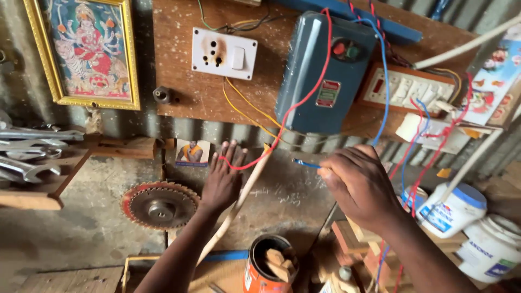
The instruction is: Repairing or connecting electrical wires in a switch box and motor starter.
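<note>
The right hand [361, 187] is seen closed into a pinch, and the stripped end of a blue wire [305, 163] is held in that grip, its tip pointed leftward and slightly up towards the wall. From the tip, the wire's long axis is run almost level, out to the left of the knuckles; whether the blue strand climbing to the grey-blue switch box [320, 73] is the same wire cannot be told. The left hand [222, 182] is laid open and flat against the wall, fingers spread upward, nothing clasped in it; a red wire [255, 160] is draped across its fingertips and is carried up and right to the same box. A pale wooden stick [239, 203] is leaned diagonally just beside that palm, apparently only brushed by it. The blue tip is thus placed between the two hands, nearer the right, with the red loop just to its left and a little lower. Below the box, a rusty saw blade [159, 205] is hung on the wall to the left, an orange tin [268, 266] of wood scraps is set lower down, and white tubs [453, 209] are stood at the right.
</note>
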